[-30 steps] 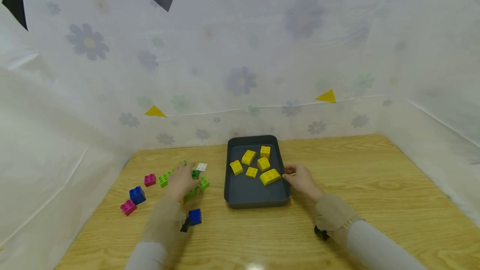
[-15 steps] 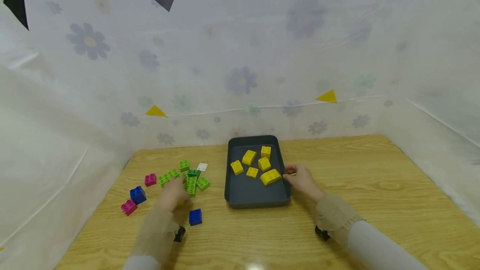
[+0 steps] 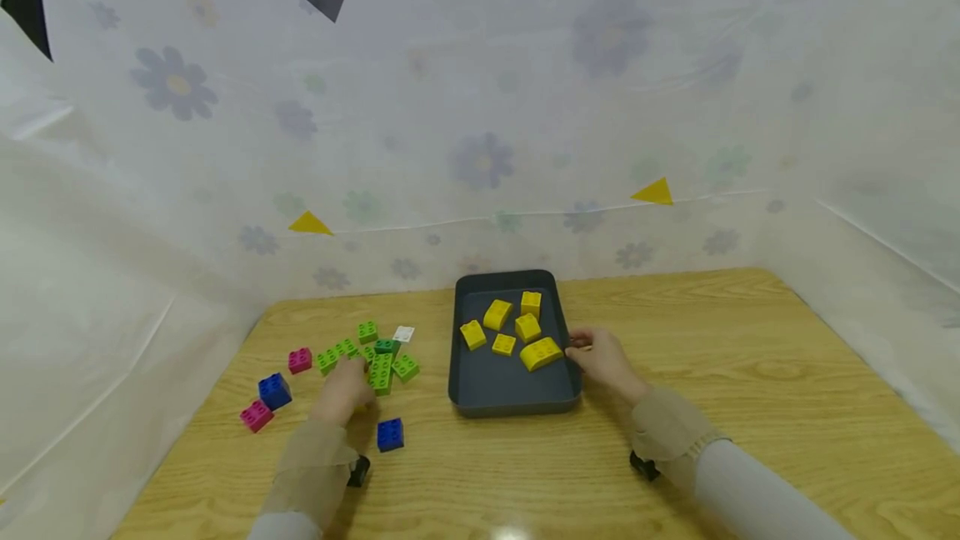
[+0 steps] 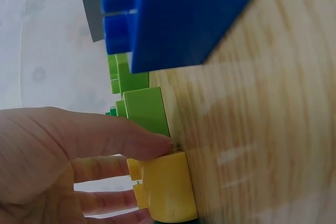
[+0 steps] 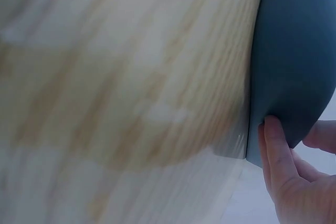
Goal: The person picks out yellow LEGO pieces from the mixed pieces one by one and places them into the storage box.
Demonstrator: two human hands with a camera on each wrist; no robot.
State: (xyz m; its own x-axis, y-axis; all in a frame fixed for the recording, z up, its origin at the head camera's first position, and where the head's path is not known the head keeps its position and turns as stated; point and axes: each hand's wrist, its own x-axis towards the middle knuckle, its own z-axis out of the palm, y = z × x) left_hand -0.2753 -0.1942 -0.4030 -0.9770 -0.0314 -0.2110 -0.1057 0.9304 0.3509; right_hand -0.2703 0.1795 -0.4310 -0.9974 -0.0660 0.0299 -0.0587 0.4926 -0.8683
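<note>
My left hand (image 3: 345,390) is low among toy building bricks on the left of the table. In the left wrist view, its thumb and fingers pinch a yellow brick (image 4: 170,187) with a rounded side; in the head view the hand mostly hides that brick. Light green bricks (image 3: 381,375) lie right beside the fingers. My right hand (image 3: 606,363) grips the right wall of a dark grey tray (image 3: 491,394), thumb at the rim and fingers against the outside. Several yellow bricks (image 3: 540,353) lie in the tray.
A blue brick (image 3: 390,434) sits near the left wrist. Farther left are another blue brick (image 3: 274,391) and two pink bricks, one in front (image 3: 257,416) and one behind (image 3: 300,360). A white brick (image 3: 403,334) and a dark green brick (image 3: 386,347) lie behind the light green ones.
My left hand has moved left and down from above the green bricks, uncovering them, and its fingers have come round the yellow brick. The right hand and tray have stayed put.
</note>
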